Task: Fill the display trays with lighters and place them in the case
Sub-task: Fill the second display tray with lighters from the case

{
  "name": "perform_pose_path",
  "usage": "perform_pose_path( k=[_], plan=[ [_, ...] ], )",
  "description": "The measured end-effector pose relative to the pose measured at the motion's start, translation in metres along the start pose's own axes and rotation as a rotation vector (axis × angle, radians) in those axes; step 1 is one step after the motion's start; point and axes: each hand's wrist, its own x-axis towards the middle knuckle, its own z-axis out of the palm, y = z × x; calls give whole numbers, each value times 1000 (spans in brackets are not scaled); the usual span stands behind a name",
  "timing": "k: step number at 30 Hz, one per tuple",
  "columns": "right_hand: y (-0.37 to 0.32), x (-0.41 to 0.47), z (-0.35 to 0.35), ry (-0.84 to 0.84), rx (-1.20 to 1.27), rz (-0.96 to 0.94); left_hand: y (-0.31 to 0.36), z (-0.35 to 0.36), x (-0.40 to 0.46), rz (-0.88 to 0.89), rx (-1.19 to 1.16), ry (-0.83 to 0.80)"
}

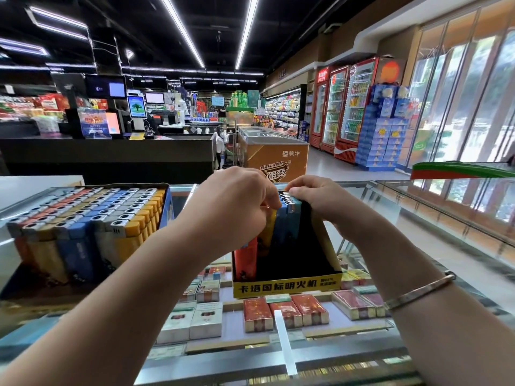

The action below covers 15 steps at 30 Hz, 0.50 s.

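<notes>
Yellow-fronted display tray (pixel 287 288), on the glass case top (pixel 418 218), part-filled. Left hand (pixel 237 201) pinches a yellow lighter (pixel 269 227) in the row; right hand (pixel 315 196) grips the blue lighters (pixel 289 215) alongside. Full lighter box (pixel 83 218) sits left.

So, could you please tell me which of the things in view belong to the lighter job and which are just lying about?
Belonging to the job:
- yellow-fronted display tray, partly filled
- lighters in it, handled by left hand and right hand
- full tray of lighters on the left
- glass case

Lying about:
- cigarette packs under the glass
- freezer chest
- drink fridges
</notes>
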Motion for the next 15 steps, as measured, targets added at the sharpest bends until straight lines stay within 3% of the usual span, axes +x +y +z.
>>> perform_pose_path(
  k=[5,9,15],
  plan=[
    [0,0,0,-15,8,9,-2,-1,11,-141,-25,-97],
    [0,-1,-1,-37,13,8,-10,2,4,-140,-5,-102],
    [3,2,-1,-48,21,16,-24,1,3,-285,-411,-236]
  ],
)
